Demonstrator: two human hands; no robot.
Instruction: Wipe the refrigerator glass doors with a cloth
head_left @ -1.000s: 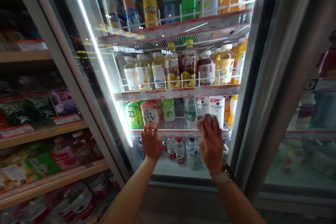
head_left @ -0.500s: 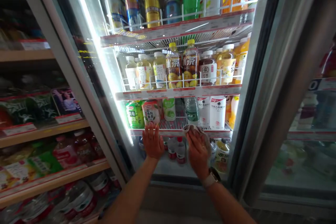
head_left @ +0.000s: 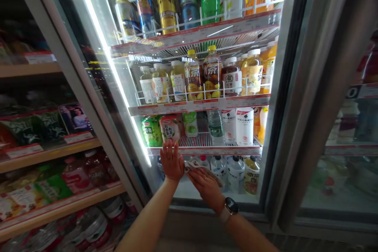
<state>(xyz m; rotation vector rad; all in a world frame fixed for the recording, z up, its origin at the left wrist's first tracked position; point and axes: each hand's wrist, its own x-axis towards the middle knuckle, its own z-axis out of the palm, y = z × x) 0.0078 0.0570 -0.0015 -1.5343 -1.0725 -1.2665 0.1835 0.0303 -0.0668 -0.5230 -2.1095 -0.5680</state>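
My left hand (head_left: pixel 172 164) lies flat against the glass door (head_left: pixel 183 192) of a lit drinks cooler, its fingers pointing up and slightly apart. Close beside it on the right, my right hand (head_left: pixel 204 184) presses a pale cloth (head_left: pixel 192 164) to the same glass; the cloth's edges show past the fingers. A watch (head_left: pixel 231 205) sits on my right wrist. Behind the glass, just above the left fingertips, stands a pink-labelled tea bottle (head_left: pixel 169 126). Several bottles on the bottom level, such as a clear water bottle (head_left: pixel 219 168), are partly hidden by the cloth and hand.
Wire shelves with price strips (head_left: pixel 203 150) hold cans and bottles inside the cooler. Wooden shelves (head_left: pixel 59 201) with packaged drinks stand on the left. A thick metal door frame (head_left: pixel 307 126) rises on the right, with another glass door beyond it.
My right hand has slid the cloth down and to the left across the glass, closer to my left hand. The left hand stays in place on the door.
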